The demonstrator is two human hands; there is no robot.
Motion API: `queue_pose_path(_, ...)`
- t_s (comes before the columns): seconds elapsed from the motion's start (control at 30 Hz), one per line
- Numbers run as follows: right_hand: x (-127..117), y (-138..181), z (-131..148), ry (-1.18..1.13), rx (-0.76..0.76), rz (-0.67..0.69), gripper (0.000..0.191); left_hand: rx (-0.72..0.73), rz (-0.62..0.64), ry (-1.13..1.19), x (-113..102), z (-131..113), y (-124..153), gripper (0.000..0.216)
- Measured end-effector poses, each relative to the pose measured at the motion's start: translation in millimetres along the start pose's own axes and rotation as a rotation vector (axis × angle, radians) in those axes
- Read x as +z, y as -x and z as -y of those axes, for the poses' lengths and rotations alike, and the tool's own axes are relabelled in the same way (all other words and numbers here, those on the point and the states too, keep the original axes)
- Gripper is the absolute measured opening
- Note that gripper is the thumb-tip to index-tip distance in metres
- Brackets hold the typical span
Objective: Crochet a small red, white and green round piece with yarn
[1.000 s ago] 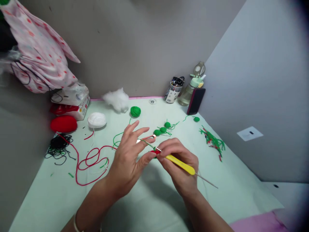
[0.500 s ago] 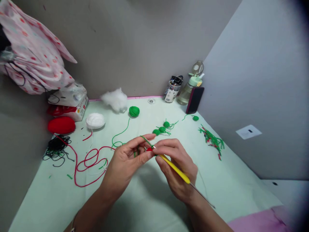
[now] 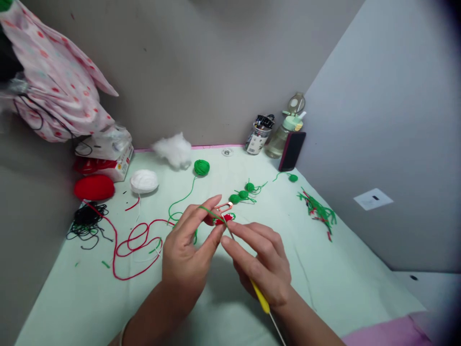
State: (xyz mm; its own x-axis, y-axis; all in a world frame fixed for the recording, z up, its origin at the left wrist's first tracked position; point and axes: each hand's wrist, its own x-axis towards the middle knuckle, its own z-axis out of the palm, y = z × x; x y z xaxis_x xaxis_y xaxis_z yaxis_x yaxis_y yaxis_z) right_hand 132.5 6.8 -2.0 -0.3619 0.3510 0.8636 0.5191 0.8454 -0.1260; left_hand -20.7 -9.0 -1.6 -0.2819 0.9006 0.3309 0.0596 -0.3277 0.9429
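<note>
Between the thumb and fingers of my left hand (image 3: pixel 189 240) is a small red and green crochet piece (image 3: pixel 224 219), with a pinkish stitch marker (image 3: pixel 225 207) at its upper edge. Green yarn (image 3: pixel 207 210) runs over my left index finger to the piece. My right hand (image 3: pixel 261 257) is closed round a crochet hook (image 3: pixel 260 295) with a yellow handle; its metal tip meets the piece. Part of the handle is hidden by my right fingers. A green yarn ball (image 3: pixel 201 167) lies beyond my hands, its strand trailing toward my left hand.
Several small green crocheted balls (image 3: pixel 244 194) lie just beyond my hands. To the left are a red yarn ball (image 3: pixel 94 187), a white yarn ball (image 3: pixel 144 181) and tangled black yarn (image 3: pixel 87 220). Yarn scraps (image 3: pixel 319 211), a phone (image 3: pixel 292 151) and a bottle (image 3: pixel 277 143) stand or lie right.
The crochet hook has swung steeper, its handle lower and further left. My right fingers have shifted down, and more of the red and green piece and the stitch marker now shows.
</note>
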Motion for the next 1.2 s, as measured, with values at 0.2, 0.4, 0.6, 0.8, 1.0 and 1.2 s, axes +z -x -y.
queue_pose_path(0.2, 1.1, -0.3, -1.2, -0.094, -0.01, -0.012, 0.025, 0.165, -0.022, -0.121, -0.3, -1.5, -2.1, 0.059)
queue_pose_path(0.4, 0.2, -3.5, -0.1, -0.17, 0.013, -0.023, 0.027, 0.274, -0.025, -0.166, -1.0, 1.0, -2.1, 0.061)
queue_pose_path(0.6, -4.8, -5.3, 2.5, -0.26, 0.094, 0.005, 0.031, 0.392, -0.045, -0.257, -3.3, 2.6, -2.1, 0.061)
queue_pose_path(0.8, -6.6, -5.8, 5.8, -0.336, 0.227, 0.007, 0.034, 0.529, -0.01, -0.365, -4.5, 0.5, -6.0, 0.066)
queue_pose_path(1.0, -8.2, -8.7, 5.5, -0.52, 0.418, -0.007, 0.033, 0.64, -0.016, -0.399, -5.2, -0.6, -11.0, 0.061)
queue_pose_path(1.2, -5.4, -9.3, 4.1, -0.573, 0.492, -0.023, 0.031, 0.62, 0.005, -0.388, -4.6, 4.6, -11.3, 0.06)
